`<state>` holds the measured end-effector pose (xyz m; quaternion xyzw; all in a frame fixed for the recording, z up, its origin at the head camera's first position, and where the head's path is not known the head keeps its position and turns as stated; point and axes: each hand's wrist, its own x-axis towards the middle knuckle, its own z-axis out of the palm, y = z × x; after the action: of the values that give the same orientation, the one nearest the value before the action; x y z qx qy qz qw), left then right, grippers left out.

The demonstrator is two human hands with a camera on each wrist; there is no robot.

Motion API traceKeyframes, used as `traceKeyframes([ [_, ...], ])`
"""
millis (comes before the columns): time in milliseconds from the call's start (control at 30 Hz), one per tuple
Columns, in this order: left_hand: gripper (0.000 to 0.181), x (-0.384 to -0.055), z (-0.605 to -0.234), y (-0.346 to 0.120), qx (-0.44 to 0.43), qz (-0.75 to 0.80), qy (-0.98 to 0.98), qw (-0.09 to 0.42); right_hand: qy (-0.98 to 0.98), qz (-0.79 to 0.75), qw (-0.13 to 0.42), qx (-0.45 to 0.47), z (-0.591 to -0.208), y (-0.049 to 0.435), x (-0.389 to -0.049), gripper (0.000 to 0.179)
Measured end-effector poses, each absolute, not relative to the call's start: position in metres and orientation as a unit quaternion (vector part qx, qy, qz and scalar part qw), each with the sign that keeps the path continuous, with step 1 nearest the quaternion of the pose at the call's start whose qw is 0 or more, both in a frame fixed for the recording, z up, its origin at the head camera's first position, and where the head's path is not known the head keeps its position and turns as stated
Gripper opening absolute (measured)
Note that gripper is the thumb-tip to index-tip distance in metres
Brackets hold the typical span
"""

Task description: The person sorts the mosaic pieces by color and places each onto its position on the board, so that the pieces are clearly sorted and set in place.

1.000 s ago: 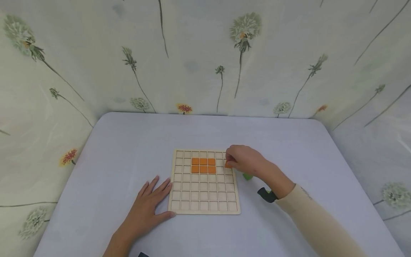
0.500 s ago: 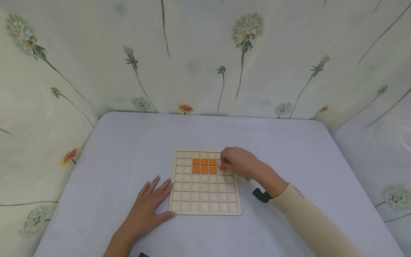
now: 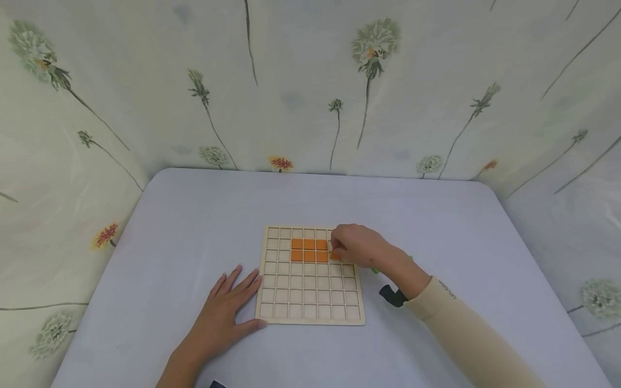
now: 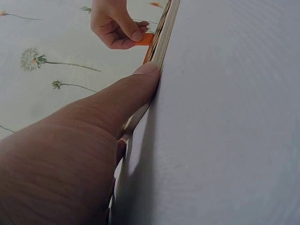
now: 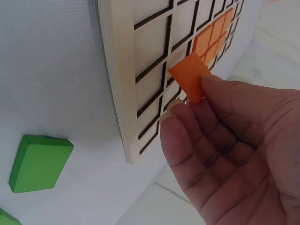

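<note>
A square wooden grid board [image 3: 310,296] lies on the table. Several orange square tiles [image 3: 309,250] fill a block of cells, two rows deep, toward its far side. Between thumb and fingers, my right hand [image 3: 361,245] pinches another orange tile [image 5: 191,75], held tilted over the cells just right of that block. In the left wrist view this tile shows at the board's upper edge. My left hand [image 3: 220,318] lies flat with fingers spread, fingertips and thumb [image 4: 136,89] against the board's left side and near-left corner.
Beside the board on the right, a green tile [image 5: 41,164] lies on the white table [image 3: 208,210], with part of another green tile [image 5: 7,218] near it. A dark strap piece [image 3: 392,296] shows under the right wrist. A flower-patterned cloth [image 3: 291,81] hangs behind the table.
My right hand has moved left with the orange tile, from the board's right edge to just beside the orange block. My left hand has stayed in place.
</note>
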<state>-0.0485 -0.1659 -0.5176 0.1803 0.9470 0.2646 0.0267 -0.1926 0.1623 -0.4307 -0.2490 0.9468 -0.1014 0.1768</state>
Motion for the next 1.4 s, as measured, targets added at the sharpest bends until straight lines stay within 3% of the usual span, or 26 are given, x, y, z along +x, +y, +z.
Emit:
traceKeyframes([
  [867,0.094,-0.0504,-0.5212,-0.1667,0.182,0.260,0.948,0.021,0.943,-0.097,0.173,-0.266,-0.4325,0.1598,-0.1910,0.005],
  [1400,0.094,-0.0499,-0.5219,-0.1664,0.183,0.259,0.948,0.019,0.947,-0.096,0.169,-0.255,-0.4346,0.1647,-0.1908,0.009],
])
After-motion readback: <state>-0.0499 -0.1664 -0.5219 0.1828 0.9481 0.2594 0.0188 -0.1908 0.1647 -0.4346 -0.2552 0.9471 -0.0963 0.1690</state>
